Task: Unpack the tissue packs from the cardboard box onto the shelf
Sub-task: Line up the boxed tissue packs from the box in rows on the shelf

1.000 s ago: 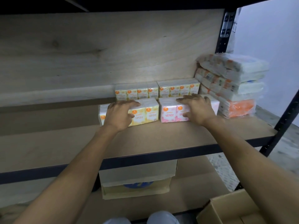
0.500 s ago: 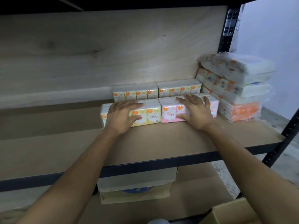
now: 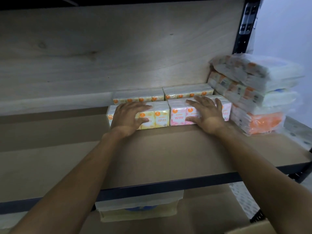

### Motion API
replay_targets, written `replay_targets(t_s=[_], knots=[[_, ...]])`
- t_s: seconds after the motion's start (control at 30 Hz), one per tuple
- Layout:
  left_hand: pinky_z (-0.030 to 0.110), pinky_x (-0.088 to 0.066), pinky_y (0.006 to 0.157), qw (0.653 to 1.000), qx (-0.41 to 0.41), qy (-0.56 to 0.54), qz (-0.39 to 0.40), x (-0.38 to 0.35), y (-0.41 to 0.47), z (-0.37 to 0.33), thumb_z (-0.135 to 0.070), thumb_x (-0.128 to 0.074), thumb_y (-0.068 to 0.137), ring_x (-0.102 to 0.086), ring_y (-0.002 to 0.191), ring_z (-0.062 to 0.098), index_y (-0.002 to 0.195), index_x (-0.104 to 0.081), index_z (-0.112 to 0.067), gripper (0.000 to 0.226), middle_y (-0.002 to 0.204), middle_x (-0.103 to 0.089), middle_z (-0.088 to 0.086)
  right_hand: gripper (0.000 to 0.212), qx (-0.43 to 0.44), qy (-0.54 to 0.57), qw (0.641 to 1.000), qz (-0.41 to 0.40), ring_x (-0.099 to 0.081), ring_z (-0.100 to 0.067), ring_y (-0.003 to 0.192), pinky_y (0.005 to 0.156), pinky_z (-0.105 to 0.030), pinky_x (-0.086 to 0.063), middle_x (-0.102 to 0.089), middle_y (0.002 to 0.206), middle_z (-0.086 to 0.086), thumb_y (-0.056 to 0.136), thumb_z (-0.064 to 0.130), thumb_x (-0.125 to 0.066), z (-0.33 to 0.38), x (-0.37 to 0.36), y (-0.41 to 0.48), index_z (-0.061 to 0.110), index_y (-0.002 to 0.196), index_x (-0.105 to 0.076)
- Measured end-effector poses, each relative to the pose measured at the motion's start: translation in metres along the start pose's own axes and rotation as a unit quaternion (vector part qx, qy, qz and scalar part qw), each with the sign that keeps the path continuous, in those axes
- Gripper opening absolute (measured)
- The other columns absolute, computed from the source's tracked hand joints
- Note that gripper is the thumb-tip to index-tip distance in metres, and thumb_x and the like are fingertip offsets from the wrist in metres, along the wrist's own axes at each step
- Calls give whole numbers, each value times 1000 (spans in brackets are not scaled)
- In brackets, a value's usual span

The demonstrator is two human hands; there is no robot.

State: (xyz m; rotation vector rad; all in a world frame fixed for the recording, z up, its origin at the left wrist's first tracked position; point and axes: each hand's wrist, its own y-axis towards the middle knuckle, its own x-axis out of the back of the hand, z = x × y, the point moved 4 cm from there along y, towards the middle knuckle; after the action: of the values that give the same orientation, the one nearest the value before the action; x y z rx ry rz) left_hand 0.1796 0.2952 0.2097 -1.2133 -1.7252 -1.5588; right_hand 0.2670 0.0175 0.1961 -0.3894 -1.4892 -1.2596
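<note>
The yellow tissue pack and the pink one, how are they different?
The yellow tissue pack lies under the left hand; the pink tissue pack lies under the right hand, beside the wrapped stack. Pink's label says rose scented; yellow's is blurry. Both look equal-sized, with orange dots.

Two hands are counted, one left hand (image 3: 130,115) and one right hand (image 3: 206,114). Four boxed tissue packs are seen in two rows on the one shelf (image 3: 168,154). Two are at the back, the back-left pack (image 3: 138,97) and the back-right pack (image 3: 187,92). Two are in front, one yellow pack (image 3: 160,115) and one pink pack (image 3: 179,114). Four orange dots are shown on each back pack. One stack of wrapped bundles (image 3: 256,95) is seen at the right, in roughly four layers; the exact number cannot be told. One package (image 3: 138,211) is seen below the shelf, and one cardboard box (image 3: 253,229) at the bottom edge.
</note>
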Motion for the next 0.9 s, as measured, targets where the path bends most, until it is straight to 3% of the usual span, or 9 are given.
replay_targets(t_s=[0.3,0.6,0.9], knots=[[40,-32,106,998,-33,-3,-57,-7,14,7,-41,-70,80,-50,127,11,124,-60,-39,45,133,-58,-12,67,1,7,1000,-9,-18,-19,144,115,-46,5,-29,155,4,80,53,-64,-4,-9,21,39,140,-39],[48,-40,103,998,-32,3,-56,-18,29,21,-52,-60,80,-52,126,14,125,-58,-41,47,133,-59,-12,65,24,29,998,-51,-28,-23,141,114,-50,-1,-40,149,0,76,53,-69,-9,-19,33,36,135,-48],[45,-37,105,997,-32,17,-71,-22,33,22,-54,-59,80,-51,127,13,126,-58,-42,47,134,-58,-12,74,46,33,996,-68,-33,-25,137,112,-51,-6,-45,145,-2,67,72,-45,-17,-24,39,38,133,-50]])
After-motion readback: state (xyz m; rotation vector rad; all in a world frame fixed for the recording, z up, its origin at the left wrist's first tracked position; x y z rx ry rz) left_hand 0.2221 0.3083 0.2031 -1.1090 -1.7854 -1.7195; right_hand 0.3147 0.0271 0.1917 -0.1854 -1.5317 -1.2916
